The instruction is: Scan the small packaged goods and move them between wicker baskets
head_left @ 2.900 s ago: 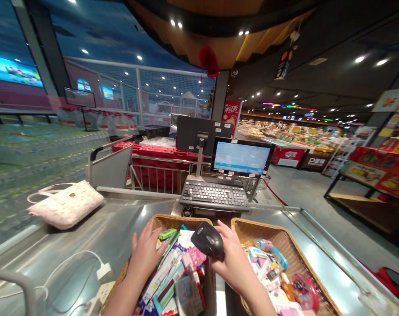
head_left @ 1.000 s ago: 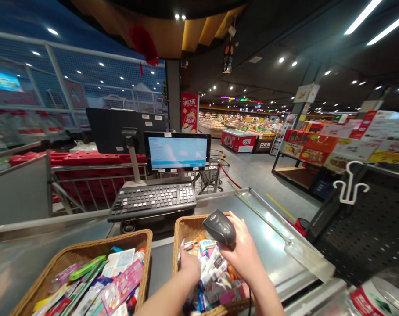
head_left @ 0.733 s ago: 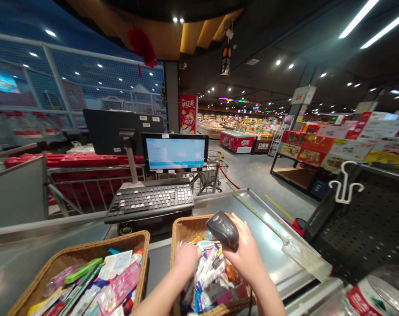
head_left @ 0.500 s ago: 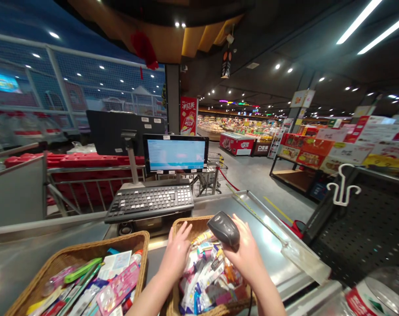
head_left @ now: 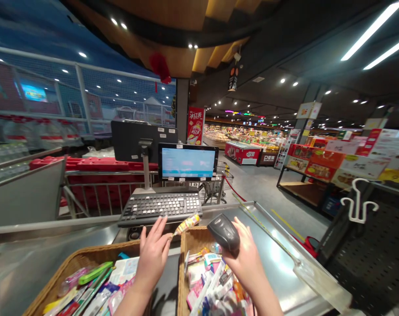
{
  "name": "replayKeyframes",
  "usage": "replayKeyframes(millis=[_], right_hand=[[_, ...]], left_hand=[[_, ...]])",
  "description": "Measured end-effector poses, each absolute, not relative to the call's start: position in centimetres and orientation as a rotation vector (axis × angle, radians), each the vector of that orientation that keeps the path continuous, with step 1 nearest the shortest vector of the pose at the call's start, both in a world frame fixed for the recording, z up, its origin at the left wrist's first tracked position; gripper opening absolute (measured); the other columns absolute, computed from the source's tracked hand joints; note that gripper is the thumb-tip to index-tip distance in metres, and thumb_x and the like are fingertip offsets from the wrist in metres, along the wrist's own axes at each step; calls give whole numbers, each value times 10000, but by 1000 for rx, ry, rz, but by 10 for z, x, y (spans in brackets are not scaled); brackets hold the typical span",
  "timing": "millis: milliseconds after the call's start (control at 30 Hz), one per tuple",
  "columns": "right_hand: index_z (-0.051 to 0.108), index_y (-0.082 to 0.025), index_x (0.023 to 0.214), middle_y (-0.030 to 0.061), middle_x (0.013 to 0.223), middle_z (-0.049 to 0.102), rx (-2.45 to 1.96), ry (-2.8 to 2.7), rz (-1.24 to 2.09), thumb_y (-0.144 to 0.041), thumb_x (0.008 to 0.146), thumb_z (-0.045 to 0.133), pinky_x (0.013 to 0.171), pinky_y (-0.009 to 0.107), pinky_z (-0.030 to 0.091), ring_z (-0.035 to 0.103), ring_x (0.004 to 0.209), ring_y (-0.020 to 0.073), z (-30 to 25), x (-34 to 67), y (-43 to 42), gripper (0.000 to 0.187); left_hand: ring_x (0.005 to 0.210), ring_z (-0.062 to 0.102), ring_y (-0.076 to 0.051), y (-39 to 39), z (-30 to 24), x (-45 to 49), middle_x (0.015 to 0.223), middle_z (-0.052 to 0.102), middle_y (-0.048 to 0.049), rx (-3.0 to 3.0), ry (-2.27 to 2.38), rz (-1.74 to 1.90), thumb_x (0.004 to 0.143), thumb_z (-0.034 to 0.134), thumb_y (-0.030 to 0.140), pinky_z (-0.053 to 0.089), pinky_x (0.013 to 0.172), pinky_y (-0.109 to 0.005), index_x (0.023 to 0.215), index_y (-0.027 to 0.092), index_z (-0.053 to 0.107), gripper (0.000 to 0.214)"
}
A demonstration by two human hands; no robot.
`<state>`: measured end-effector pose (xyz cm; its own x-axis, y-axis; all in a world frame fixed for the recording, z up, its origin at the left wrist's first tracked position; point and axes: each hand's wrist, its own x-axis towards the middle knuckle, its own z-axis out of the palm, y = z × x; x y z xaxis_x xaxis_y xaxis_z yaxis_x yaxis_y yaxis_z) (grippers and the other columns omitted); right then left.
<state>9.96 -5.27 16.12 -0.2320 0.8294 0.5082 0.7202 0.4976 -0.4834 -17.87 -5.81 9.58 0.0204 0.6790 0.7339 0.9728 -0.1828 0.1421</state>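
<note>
Between the thumb and fingers of my left hand [head_left: 152, 254] is one end of a slim packet in a yellow, multicoloured wrapper [head_left: 188, 224]. It sticks out to the right, above the gap between the two baskets and in front of the keyboard. My right hand [head_left: 243, 252] is wrapped round a black barcode scanner [head_left: 224, 232], whose head points up and left over the right wicker basket [head_left: 182, 272]. Small packaged goods [head_left: 215, 281] in many colours fill that basket. Below my left wrist, the left wicker basket [head_left: 76, 254] holds pens, packets and other small items.
Behind the baskets stand a keyboard [head_left: 161, 206] and a lit screen [head_left: 188, 162]. The metal counter [head_left: 274, 245] runs to the right, with a measuring tape and a clear plastic piece on it. A white hook [head_left: 357, 202] hangs on a dark perforated panel at right.
My left hand has come out of the right basket and moved left, bringing the yellow packet with it. My right hand keeps the scanner over the basket. The view has shifted slightly.
</note>
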Motion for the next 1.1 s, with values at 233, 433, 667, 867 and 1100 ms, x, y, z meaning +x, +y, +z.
replayKeyframes(millis=[233, 433, 667, 867, 1100], right_hand=[[621, -232, 1206, 84, 1313, 579, -1126, -2137, 238, -123, 651, 543, 1153, 655, 135, 314, 1416, 363, 179, 50, -57, 571], [634, -258, 1195, 78, 1309, 586, -1045, -2198, 283, -95, 622, 538, 1142, 668, 143, 318, 1412, 368, 188, 12, -60, 603], [638, -244, 1192, 83, 1308, 586, -1017, -2237, 308, -101, 646, 541, 1153, 654, 139, 326, 1409, 375, 192, -15, -65, 573], [640, -257, 1172, 70, 1289, 593, -1026, -2251, 320, -98, 617, 532, 1153, 652, 133, 315, 1416, 373, 192, -23, -68, 588], [649, -257, 1142, 65, 1266, 603, -1038, -2262, 331, -96, 594, 528, 1157, 640, 131, 316, 1417, 368, 193, -26, -70, 584]], left_hand=[[1378, 413, -308, -68, 107, -223, 1465, 481, -116, -1744, -1742, -985, 931, 414, 255, 253, 1110, -624, 892, 228, 713, 303], [1347, 456, -306, -79, 105, -253, 1443, 508, -116, -1659, -1799, -991, 935, 406, 268, 251, 1111, -628, 893, 234, 718, 317], [1343, 465, -291, -91, 100, -280, 1456, 491, -111, -1615, -1816, -956, 932, 420, 263, 242, 1125, -610, 918, 241, 717, 298], [1312, 497, -304, -94, 100, -293, 1433, 517, -123, -1582, -1826, -954, 936, 392, 267, 253, 1111, -619, 898, 231, 712, 324], [1301, 508, -299, -93, 101, -296, 1425, 528, -116, -1608, -1824, -970, 932, 386, 279, 237, 1123, -604, 901, 237, 712, 331]])
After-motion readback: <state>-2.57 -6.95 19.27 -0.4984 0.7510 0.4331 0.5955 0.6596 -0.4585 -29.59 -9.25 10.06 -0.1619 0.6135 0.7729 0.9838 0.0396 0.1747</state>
